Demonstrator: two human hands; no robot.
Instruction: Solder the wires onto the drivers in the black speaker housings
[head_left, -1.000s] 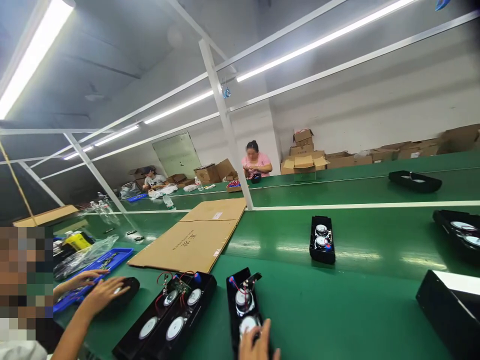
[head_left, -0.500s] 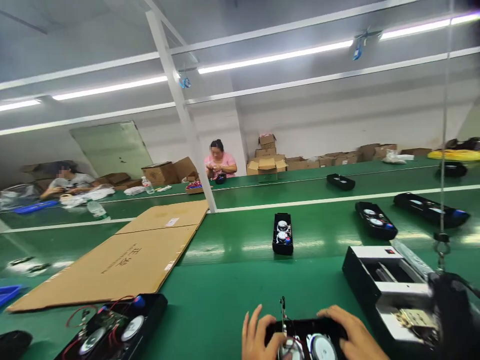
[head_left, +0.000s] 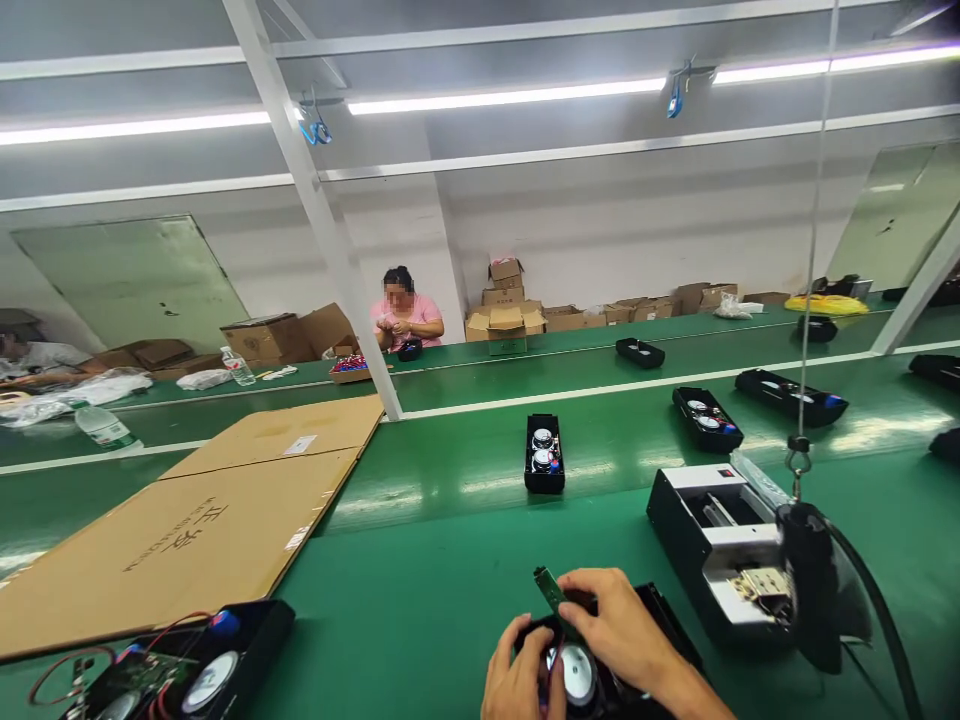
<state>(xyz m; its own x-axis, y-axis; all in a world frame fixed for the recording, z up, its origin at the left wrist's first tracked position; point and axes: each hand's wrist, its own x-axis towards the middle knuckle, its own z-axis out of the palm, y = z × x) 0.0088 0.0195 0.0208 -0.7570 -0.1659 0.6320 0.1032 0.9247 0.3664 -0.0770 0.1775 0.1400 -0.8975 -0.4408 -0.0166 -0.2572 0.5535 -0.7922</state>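
Right hand holds a slim board over an open case

From my remote view through the head camera, the right hand (head_left: 626, 625) has the board (head_left: 550, 590) pinched narrowly between thumb and fingers. The board is green and strip-shaped. It is tilted, its long axis slanting; the free end points up and away to the left, while the other end runs down under the thumb, where I lose it.

The left hand (head_left: 525, 668) is bent over the left end of the case (head_left: 609, 694), just beside the board. I cannot tell whether its fingers are closed on anything. The case is black and open side up, at the bottom edge of my view, with a round white speaker (head_left: 579, 674) between the two hands. Hands and picture edge hide so much of it that I cannot fix its long axis; past the right wrist a black edge slants down to the right.

Further out on the green bench (head_left: 420, 590), a second case (head_left: 262, 640) with loose wiring sits at lower left, near a flat carton (head_left: 247, 510). To the right stands a black-and-white box (head_left: 682, 535), a dark tool (head_left: 808, 580) hanging beside it. Straight ahead, a third case (head_left: 544, 478) points lengthwise away from me. Across the line sits a person in pink (head_left: 424, 318).
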